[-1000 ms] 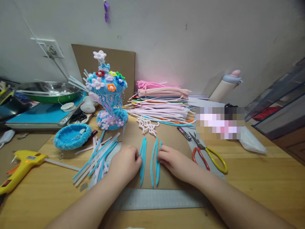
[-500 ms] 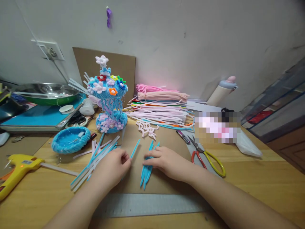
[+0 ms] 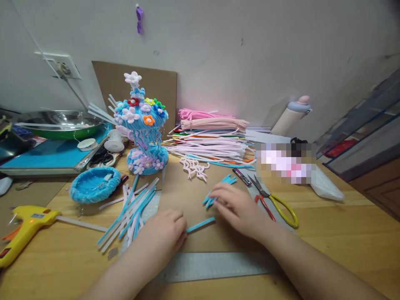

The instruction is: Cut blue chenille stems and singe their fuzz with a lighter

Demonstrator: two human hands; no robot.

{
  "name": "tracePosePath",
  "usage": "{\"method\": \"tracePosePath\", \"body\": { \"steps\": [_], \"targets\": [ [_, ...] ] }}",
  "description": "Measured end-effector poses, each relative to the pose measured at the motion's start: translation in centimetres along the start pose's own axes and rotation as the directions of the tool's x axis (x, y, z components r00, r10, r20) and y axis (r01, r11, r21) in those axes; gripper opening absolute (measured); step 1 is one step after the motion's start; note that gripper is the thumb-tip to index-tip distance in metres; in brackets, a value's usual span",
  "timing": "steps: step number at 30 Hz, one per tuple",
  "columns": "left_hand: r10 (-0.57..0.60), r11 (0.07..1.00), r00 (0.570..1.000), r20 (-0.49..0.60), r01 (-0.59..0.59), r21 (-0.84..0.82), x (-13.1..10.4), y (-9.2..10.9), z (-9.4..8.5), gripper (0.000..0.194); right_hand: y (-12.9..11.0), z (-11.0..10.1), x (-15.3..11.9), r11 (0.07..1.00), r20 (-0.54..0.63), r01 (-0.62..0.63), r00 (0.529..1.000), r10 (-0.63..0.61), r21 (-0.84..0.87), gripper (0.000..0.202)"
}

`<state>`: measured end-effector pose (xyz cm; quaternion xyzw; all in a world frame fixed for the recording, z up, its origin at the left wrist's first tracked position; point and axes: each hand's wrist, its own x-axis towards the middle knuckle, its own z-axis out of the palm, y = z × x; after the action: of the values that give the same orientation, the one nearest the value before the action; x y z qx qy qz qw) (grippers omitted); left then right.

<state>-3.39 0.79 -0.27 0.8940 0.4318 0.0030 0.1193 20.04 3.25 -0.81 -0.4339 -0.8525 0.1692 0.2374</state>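
My left hand (image 3: 170,229) is closed, pinching a short blue pipe cleaner (image 3: 200,225) that sticks out to the right over the brown cardboard (image 3: 184,196). Across from it, my right hand (image 3: 234,208) has its fingers curled over a small bunch of blue pipe cleaner pieces (image 3: 229,179); their ends show on both sides, and the middle is hidden under the fingers. Several short white twisted pieces (image 3: 194,167) lie behind my hands. To the left, a loose pile of blue and white strips (image 3: 134,212) lies near my left wrist.
Yellow-and-red-handled pliers (image 3: 265,196) lie right of my right hand. A carousel-like pipe cleaner model (image 3: 142,121) stands behind, with a blue fuzzy dish (image 3: 95,184) and yellow glue gun (image 3: 31,225) to the left. Bundled pipe cleaners (image 3: 212,125) line the wall.
My right hand has moved right with the blue bunch, which now points up to the right. The pipe cleaner in my left hand has swung from steeply upright to nearly level, and that hand came nearer.
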Motion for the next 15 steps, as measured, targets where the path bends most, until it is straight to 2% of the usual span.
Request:
{"method": "tracePosePath", "body": {
  "steps": [2, 4, 7, 9, 10, 11, 13, 14, 15],
  "targets": [
    [0.053, 0.997, 0.999, 0.006, -0.053, 0.049, -0.1, 0.5, 0.5, 0.014, -2.3, 1.0, -0.5, 0.996, 0.158, 0.084, 0.984, -0.08, -0.018, 0.017],
    [0.094, 0.992, 0.996, -0.005, -0.094, 0.081, -0.2, 0.8, 0.9, 0.012, -3.7, 2.5, -1.1, 0.988, 0.245, 0.124, 0.964, -0.099, -0.088, 0.013],
    [0.103, 0.992, 0.994, -0.039, -0.099, 0.083, -0.7, 0.6, 0.7, 0.011, -4.2, 4.7, -1.6, 0.978, 0.296, 0.16, 0.948, -0.114, -0.135, 0.014],
    [0.02, 0.999, 0.988, -0.155, -0.015, 0.032, -1.9, 0.1, 0.3, 0.008, -4.0, 5.5, -1.7, 0.98, 0.286, 0.164, 0.95, -0.125, -0.115, 0.017],
    [-0.051, 0.999, 0.967, -0.251, 0.049, -0.014, -2.8, -0.2, 0.2, 0.006, -4.0, 5.7, -1.7, 0.982, 0.276, 0.159, 0.953, -0.126, -0.1, 0.017],
    [-0.122, 0.992, 0.921, -0.37, 0.104, -0.069, -3.9, -0.5, 0.3, 0.007, -4.0, 5.8, -1.7, 0.985, 0.268, 0.152, 0.956, -0.124, -0.085, 0.018],
    [-0.239, 0.969, 0.798, -0.554, 0.162, -0.184, -6.2, -1.0, 1.0, 0.007, -4.1, 5.9, -1.7, 0.99, 0.261, 0.131, 0.959, -0.112, -0.055, 0.017],
    [-0.285, 0.956, 0.756, -0.589, 0.185, -0.226, -7.4, -1.1, 1.6, 0.006, -4.3, 5.9, -1.8, 0.992, 0.262, 0.121, 0.959, -0.106, -0.043, 0.016],
    [-0.291, 0.954, 0.749, -0.595, 0.182, -0.237, -8.4, -1.1, 2.4, 0.006, -4.4, 5.9, -1.8, 0.993, 0.265, 0.115, 0.959, -0.103, -0.033, 0.016]
  ]
}}
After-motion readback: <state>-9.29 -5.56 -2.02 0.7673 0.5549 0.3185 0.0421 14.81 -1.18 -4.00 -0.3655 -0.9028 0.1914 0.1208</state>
